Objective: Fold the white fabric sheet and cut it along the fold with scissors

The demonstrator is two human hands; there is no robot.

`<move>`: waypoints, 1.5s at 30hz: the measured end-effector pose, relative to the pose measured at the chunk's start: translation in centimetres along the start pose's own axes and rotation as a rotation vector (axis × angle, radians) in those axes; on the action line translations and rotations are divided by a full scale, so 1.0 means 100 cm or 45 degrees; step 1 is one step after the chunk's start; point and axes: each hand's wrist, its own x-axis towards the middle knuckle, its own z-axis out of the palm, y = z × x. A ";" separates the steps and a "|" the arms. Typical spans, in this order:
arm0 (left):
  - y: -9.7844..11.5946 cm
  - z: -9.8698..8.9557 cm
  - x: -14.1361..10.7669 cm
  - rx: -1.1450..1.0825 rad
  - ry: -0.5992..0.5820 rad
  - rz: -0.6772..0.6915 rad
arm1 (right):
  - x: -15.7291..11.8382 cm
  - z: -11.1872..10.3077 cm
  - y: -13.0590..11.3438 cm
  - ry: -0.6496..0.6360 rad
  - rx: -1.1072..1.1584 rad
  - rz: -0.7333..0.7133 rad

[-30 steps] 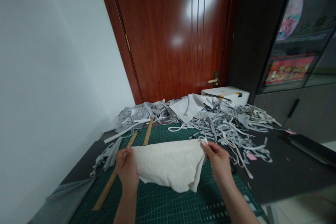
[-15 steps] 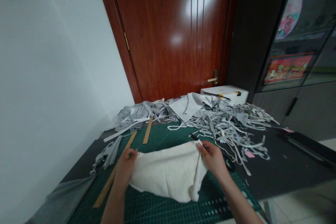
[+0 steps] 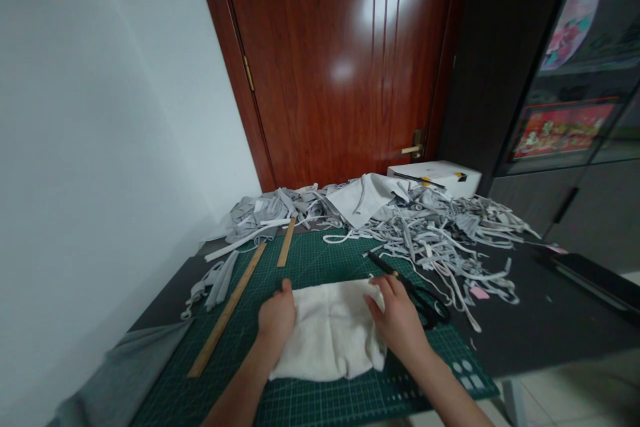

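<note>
A cream piece of fabric [image 3: 330, 327] lies low over the green cutting mat [image 3: 250, 360] in front of me, its top edge fairly straight and its lower right corner rumpled. My left hand [image 3: 279, 313] closes on its upper left edge, thumb up; the other fingertips are mostly hidden. At the upper right corner, my right hand [image 3: 400, 317] rests against the fabric with thumb and fingers apart. Black scissors [image 3: 423, 300] lie on the mat just beyond my right hand, partly covered by it.
Two wooden rulers [image 3: 227, 313] [image 3: 287, 243] lie on the mat's left side. Grey fabric strips [image 3: 430, 233] heap along the back, before a white box [image 3: 450, 177]. Grey cloth [image 3: 130, 367] hangs at the left edge. A dark flat object [image 3: 597, 283] is at the right.
The fabric has come down towards the mat and is less stretched. My left hand has moved right, and my right thumb and fingers have parted. More of the scissors shows.
</note>
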 end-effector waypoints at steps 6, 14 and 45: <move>0.001 0.001 0.010 0.080 0.017 0.041 | -0.079 0.013 -0.020 -0.102 -0.091 -0.014; 0.003 0.001 0.013 0.128 0.026 0.077 | -0.082 0.019 -0.003 -0.009 0.142 0.117; 0.004 -0.011 0.043 0.050 -0.163 0.153 | -0.031 0.070 -0.119 -0.386 -0.360 -0.751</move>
